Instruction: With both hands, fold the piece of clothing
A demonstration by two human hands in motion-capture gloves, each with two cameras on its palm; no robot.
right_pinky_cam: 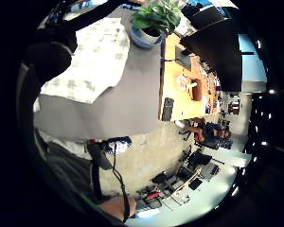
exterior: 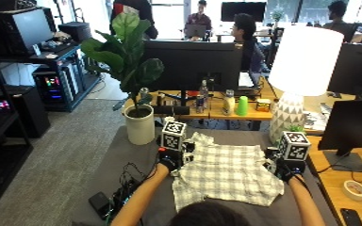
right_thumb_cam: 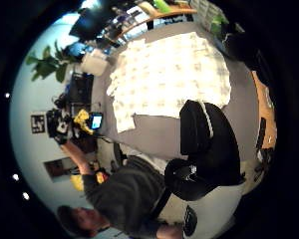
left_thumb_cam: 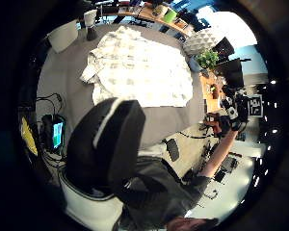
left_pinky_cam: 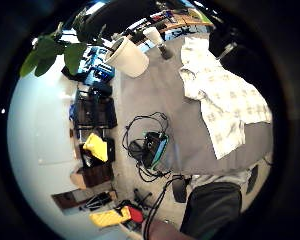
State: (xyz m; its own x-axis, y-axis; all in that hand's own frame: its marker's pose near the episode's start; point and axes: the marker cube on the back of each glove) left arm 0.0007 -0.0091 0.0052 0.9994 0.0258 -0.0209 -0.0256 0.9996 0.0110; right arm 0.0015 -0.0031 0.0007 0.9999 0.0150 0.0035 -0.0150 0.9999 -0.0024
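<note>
A white plaid shirt [exterior: 228, 176] lies spread flat on the grey table [exterior: 137, 157] in front of me. My left hand [exterior: 168, 164] hovers at the shirt's left edge, near a sleeve, and holds nothing. My right hand [exterior: 287, 170] hovers at the shirt's right edge, also without a hold on anything. Both palm cameras look down from well above the cloth: the shirt [left_thumb_cam: 139, 72] shows whole past my left thumb [left_thumb_cam: 106, 144], and the shirt [right_thumb_cam: 174, 74] again past my right thumb [right_thumb_cam: 204, 144]. Neither hand touches the fabric.
A potted plant [exterior: 138, 125] in a white pot stands at the table's far left corner, and a white lamp [exterior: 297, 61] at its far right. A black device with cables [exterior: 115, 195] lies by the table's left edge. A wooden desk [exterior: 338, 188] adjoins on the right.
</note>
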